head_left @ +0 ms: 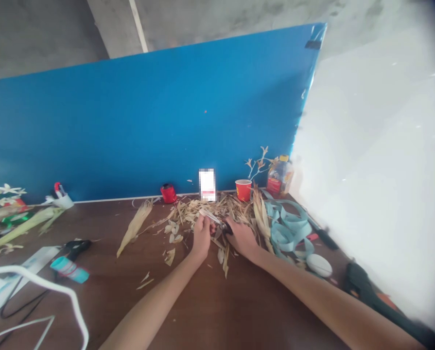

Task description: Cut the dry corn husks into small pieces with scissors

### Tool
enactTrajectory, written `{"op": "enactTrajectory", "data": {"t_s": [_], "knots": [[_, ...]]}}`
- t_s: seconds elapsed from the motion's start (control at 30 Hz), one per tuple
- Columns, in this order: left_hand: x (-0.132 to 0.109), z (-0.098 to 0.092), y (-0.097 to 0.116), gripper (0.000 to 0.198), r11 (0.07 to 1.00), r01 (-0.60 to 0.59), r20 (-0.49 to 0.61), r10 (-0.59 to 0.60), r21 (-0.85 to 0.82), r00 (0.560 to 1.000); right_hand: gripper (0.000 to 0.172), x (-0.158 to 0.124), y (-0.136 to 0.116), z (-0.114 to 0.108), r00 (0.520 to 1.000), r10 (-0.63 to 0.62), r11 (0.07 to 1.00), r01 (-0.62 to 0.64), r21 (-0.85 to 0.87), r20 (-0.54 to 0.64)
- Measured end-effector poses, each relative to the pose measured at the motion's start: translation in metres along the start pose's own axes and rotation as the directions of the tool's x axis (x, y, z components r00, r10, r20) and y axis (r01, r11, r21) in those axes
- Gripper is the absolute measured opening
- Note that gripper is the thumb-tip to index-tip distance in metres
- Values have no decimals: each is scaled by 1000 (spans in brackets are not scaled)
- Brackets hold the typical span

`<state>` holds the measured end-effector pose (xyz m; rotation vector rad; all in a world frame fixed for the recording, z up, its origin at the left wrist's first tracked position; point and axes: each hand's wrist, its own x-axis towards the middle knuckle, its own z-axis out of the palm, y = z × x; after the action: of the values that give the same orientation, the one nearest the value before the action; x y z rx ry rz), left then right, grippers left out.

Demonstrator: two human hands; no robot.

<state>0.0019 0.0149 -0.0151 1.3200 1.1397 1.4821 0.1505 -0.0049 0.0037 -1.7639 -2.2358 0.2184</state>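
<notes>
My left hand (pixel 201 236) is closed in a pinch on a pale strip of dried corn husk (pixel 207 214) over a brown table (pixel 217 306). My right hand (pixel 242 237) is closed round the dark handles of a pair of scissors (pixel 222 226), whose blades point left toward the strip. Both hands sit at the near edge of a heap of dried husk scraps (pixel 210 210). Small cut husk pieces (pixel 173 237) lie just left of my left hand.
A blue board (pixel 140 121) stands along the table's back, a white wall at right. Along it: a red roll (pixel 168 193), a red cup (pixel 243 189), a bottle (pixel 280 177). Light-blue ribbon (pixel 288 228), a glue gun (pixel 71 260), a whole husk (pixel 135 226), and cables lie around.
</notes>
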Motion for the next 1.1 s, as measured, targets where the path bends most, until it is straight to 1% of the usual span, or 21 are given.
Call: {"op": "enactTrajectory", "data": {"t_s": [0.27, 0.43, 0.53, 0.67, 0.83, 0.97, 1.1], "knots": [[0, 0, -3, 34, 1000, 23, 1, -23, -4, 1000, 42, 1, 1, 1, 1000, 18, 1000, -18, 6, 5], [-2, 0, -1, 32, 1000, 19, -12, -18, 25, 1000, 43, 0, 2, 2, 1000, 1, 1000, -1, 4, -20], [-2, 0, 1, 32, 999, 25, -26, -24, 36, 999, 42, -1, 2, 1, 1000, 5, 1000, -5, -5, -9], [-3, 1, 5, 32, 999, 19, -18, -18, 31, 1000, 42, 0, 1, 2, 1000, 21, 1000, -21, -20, -18], [-5, 1, 9, 26, 999, 31, -18, -31, 9, 999, 42, 0, 2, 2, 1000, 12, 999, -13, -33, -29], [-4, 2, 11, 20, 999, 38, -17, -38, 2, 999, 44, 0, 2, 1, 1000, 24, 999, -24, -34, -7], [-3, 3, 10, 18, 999, 41, -28, -41, -13, 999, 43, -1, 1, -1, 999, 35, 999, -35, -41, 2]]}}
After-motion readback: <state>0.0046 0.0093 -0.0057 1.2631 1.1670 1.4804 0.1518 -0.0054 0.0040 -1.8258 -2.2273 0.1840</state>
